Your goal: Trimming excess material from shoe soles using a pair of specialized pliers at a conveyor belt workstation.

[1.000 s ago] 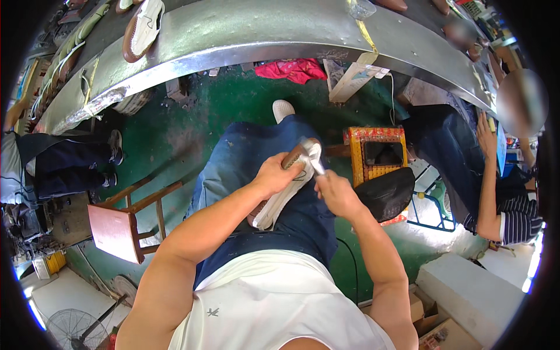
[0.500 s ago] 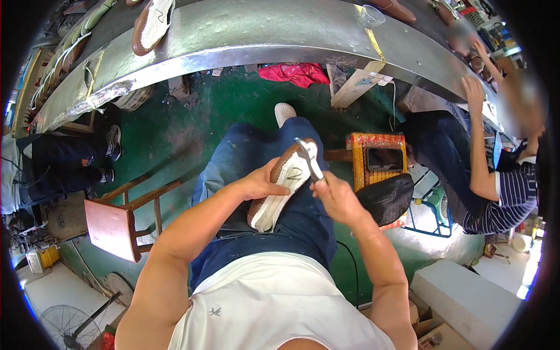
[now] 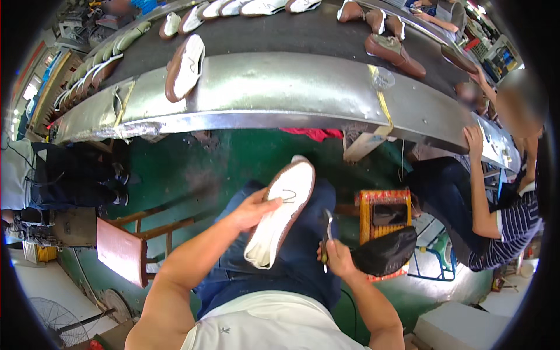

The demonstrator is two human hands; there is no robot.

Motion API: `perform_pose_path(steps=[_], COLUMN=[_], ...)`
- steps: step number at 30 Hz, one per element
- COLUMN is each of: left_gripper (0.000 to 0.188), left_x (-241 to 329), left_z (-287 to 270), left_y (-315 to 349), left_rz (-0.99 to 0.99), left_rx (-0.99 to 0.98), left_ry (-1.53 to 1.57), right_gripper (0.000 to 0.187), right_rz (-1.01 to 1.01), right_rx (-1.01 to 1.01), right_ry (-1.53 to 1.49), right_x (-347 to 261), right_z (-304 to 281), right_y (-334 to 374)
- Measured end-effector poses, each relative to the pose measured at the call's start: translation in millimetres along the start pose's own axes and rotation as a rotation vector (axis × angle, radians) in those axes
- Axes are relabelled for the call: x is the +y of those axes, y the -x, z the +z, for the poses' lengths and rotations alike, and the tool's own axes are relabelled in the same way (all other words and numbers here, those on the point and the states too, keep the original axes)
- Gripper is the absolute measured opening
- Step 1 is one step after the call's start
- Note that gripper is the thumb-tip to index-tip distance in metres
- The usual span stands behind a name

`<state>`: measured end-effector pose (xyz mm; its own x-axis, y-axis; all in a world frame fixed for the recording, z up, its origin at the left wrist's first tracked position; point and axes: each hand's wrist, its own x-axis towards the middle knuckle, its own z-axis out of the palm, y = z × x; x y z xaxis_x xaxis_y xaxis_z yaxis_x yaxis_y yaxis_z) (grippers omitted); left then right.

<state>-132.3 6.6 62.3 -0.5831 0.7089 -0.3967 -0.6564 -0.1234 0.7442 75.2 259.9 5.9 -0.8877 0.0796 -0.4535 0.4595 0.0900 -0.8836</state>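
Observation:
My left hand [image 3: 254,212] is closed round the side of a white shoe [image 3: 284,217] with a brown sole edge. The shoe is held over my lap, toe pointing away, its upper turned up and a dark curved mark on it. To the right, my right hand [image 3: 338,258] grips a slim metal hand tool [image 3: 329,224] with a curved head; its exact kind is unclear. The tool is upright beside my right thigh, apart from the shoe. Its grip is partly hidden by my fingers.
Ahead runs a metal-edged bench [image 3: 251,87] with a dark belt. A white and brown shoe [image 3: 186,69] lies on its edge, more shoes behind. At left stands a wooden stool [image 3: 122,251]; at right, a black bag [image 3: 385,252] beside an orange-edged seat. A co-worker [image 3: 507,227] sits at far right.
The tool has come away from the shoe's toe, down to the right. The shoe has turned so its upper shows more. My view has tilted up, showing more of the bench.

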Motion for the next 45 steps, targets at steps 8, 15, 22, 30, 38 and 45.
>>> perform_pose_path(steps=[8,15,22,30,38,45], left_gripper=[0.061,0.068,0.054,0.049,0.058,0.056], left_x=[293.7,379.8,348.9,443.5,446.9,308.1], left_z=[52.1,59.0,-32.6,-113.4,-218.6,-133.7], left_y=[-114.6,-282.3,-375.6,-222.8,-111.8,-38.2], left_rz=[0.380,0.579,1.020,0.383,-0.030,0.275], left_rx=[0.096,0.544,0.592,1.019,0.961,0.001], left_ry=[-0.829,-2.430,-2.613,-2.161,-0.883,0.120], right_gripper=[0.058,0.055,0.057,0.053,0.053,0.060], right_rz=[0.081,0.233,0.281,0.362,0.376,0.334], right_rx=[-0.097,-0.150,-0.154,-0.207,-0.227,-0.149], right_ry=[-0.113,-0.224,-0.368,-0.328,-0.335,-0.286], right_x=[-4.2,-24.9,-29.6,-34.4,-26.2,-11.6], right_z=[-22.8,-32.2,-50.0,-57.4,-38.6,-15.5], right_y=[-38.2,-63.0,-79.6,-106.1,-93.4,-53.1])
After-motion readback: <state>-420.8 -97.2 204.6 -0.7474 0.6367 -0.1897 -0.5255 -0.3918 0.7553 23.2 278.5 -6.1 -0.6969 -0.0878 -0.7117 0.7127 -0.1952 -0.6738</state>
